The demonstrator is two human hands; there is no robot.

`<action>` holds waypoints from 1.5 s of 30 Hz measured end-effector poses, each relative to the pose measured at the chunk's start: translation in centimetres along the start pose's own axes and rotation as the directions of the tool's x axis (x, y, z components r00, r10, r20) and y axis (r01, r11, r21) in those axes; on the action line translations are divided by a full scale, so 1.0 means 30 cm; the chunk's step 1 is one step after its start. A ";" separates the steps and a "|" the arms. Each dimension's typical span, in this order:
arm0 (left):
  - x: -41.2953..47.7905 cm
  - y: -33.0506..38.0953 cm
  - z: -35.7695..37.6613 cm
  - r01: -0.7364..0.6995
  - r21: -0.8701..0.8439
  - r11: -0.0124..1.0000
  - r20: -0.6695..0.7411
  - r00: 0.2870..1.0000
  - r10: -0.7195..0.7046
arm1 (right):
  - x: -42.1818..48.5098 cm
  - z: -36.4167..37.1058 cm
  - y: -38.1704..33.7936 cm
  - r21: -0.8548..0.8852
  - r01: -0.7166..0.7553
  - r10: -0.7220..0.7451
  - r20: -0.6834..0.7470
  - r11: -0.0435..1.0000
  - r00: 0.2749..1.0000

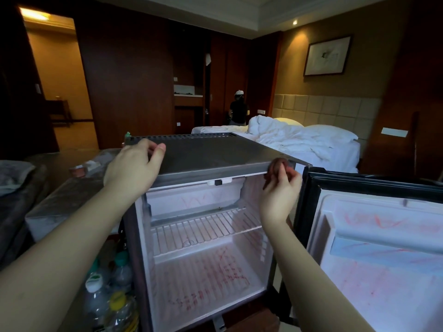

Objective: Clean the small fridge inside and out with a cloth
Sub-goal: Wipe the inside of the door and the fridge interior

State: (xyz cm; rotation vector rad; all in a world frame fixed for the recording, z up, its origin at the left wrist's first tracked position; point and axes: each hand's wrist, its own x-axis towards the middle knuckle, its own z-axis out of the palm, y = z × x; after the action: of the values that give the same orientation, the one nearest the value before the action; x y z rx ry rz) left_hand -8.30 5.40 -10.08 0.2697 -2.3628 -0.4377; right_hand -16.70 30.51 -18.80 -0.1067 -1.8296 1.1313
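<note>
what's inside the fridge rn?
Fridge holds one wire shelf, a top compartment and red marks on floor and walls. The right hand covers part of the right wall.

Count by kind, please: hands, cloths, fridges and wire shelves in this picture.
hands: 2 (left hand, right hand)
cloth: 1
fridge: 1
shelf: 1
total: 5

Only hands and forearms show of the person. The left hand (134,164) and the right hand (280,190) are bare, ungloved. The left forearm (72,236) and the right forearm (311,267) are bare skin from the wrist down to the frame's lower edge. The fingernails are too small to make out.
</note>
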 end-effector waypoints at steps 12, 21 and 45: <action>-0.077 -0.050 -0.045 -0.207 -0.173 0.963 -0.231 0.959 0.164 | -0.332 0.063 -0.242 0.259 0.542 -0.599 0.404 0.800 0.691; -0.138 -0.188 -0.088 -0.248 -0.044 0.968 -0.269 0.936 0.227 | -0.073 -0.051 -0.115 0.182 0.029 -0.067 0.208 0.983 0.976; -0.312 -0.302 -0.170 -0.256 -0.035 0.966 -0.081 0.964 0.253 | -0.501 0.125 -0.429 0.411 0.450 -0.573 0.250 0.793 0.781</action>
State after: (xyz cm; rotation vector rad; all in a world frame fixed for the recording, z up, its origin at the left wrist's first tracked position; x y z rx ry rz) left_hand 2.64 -1.24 -15.74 -0.0395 -2.2714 -0.3497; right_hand -6.49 13.19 -19.90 0.8198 -1.7827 1.0735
